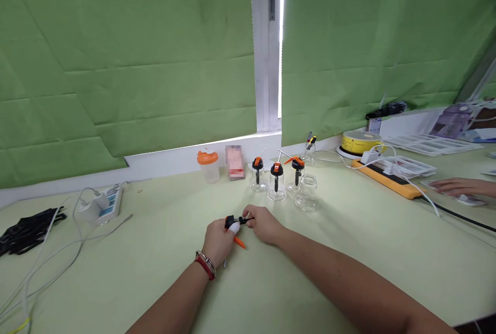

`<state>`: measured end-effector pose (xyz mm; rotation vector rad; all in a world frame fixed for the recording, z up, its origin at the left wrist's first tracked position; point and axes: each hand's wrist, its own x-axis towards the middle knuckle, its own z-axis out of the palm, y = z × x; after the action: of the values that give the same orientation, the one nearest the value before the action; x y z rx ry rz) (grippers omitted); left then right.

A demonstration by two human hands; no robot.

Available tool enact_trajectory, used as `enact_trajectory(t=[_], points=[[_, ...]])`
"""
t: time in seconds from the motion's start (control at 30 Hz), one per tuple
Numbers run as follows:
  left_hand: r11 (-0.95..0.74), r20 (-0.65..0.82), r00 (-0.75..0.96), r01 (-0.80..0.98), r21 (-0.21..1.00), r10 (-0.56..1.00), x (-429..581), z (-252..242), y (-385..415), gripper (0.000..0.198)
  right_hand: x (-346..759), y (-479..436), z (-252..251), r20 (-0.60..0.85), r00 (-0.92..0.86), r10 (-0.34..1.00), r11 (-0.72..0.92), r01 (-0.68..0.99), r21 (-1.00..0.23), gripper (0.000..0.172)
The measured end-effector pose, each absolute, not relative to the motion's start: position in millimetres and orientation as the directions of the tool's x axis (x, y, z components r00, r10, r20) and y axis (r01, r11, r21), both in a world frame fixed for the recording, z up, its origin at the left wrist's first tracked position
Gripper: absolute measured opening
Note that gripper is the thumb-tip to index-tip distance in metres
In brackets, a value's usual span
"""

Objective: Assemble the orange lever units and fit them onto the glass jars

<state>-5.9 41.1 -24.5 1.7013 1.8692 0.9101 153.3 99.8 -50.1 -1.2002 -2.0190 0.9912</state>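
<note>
My left hand point(218, 243) is closed around a black bottle lid point(230, 222) with an orange lever point(239, 242) that points down to the right. A thin metal rod point(224, 263) shows below that hand. Fingers of my right hand point(264, 224) pinch the narrow black end piece point(246, 219) of the lid's stem. Beyond my hands stand three clear glass bottles point(276, 193) with black and orange lids, metal spouts and dark stems inside. Beside them is a clear glass jar point(306, 200) with no lid.
An orange-topped plastic cup point(209, 171) and a blurred pink box point(234, 163) stand by the wall. Power strips lie left point(111, 205) and right point(387, 179), with loose cables. At right, another person's hand point(457, 186) rests near white trays. Black straps point(29, 229) lie far left.
</note>
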Motion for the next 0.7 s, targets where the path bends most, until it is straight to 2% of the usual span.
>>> enact_trajectory(t=[0.53,0.7], points=[[0.044,0.100,-0.164,0.701,0.712,0.981,-6.4,-25.6,43.9,0.029,153.2,99.9,-49.7,0.121,-0.408,0.905,0.326,0.481,-0.814,0.018],[0.038,0.102,-0.157,0.701,0.712,0.982,-6.2,-25.1,44.3,0.029,153.9,97.4,-47.2,0.127,-0.413,0.902,0.337,0.488,-0.805,0.025]])
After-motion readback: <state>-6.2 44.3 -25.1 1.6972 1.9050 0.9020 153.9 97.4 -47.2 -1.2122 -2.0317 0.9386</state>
